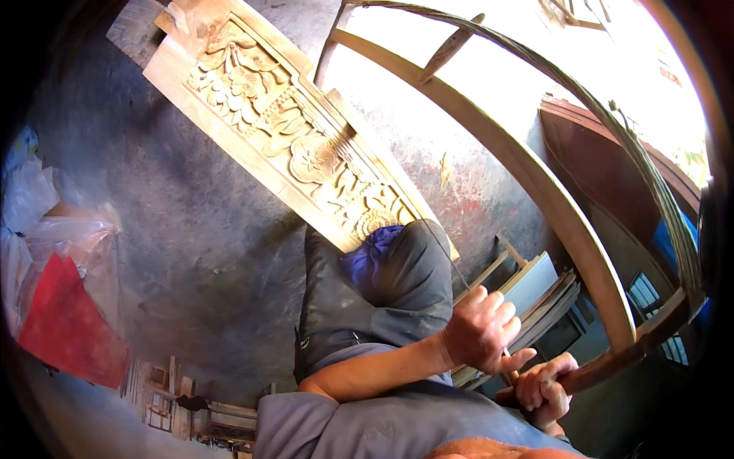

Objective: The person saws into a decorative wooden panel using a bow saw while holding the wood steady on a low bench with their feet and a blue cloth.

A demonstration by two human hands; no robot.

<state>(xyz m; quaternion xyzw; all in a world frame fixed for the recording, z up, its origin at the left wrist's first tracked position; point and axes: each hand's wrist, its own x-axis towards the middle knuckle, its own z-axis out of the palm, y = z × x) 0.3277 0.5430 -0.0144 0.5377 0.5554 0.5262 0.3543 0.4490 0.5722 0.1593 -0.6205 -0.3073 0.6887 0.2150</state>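
Observation:
A large wooden frame saw [569, 210] arcs across the right side, with a long beam, a twisted cord [650, 164] and a tightening stick [451, 52] through the cord. My right hand [544, 386] is wrapped round the lower end of its dark wooden end arm [604, 369]. Just beside it, my left hand [483, 327] is closed round the near end of the thin saw wire [443, 249], which runs up past my knee. Ahead, a pale carved wooden panel [264, 157] with flower reliefs slants away from my knee [417, 268].
Boards and wood strips [535, 298] lie stacked at the right, near a brown panel [612, 138]. On the left are clear plastic sheeting [84, 229] and a red sheet [73, 325]. Wooden frames [180, 402] stand at lower left. A purple cloth [371, 256] rests by my knee.

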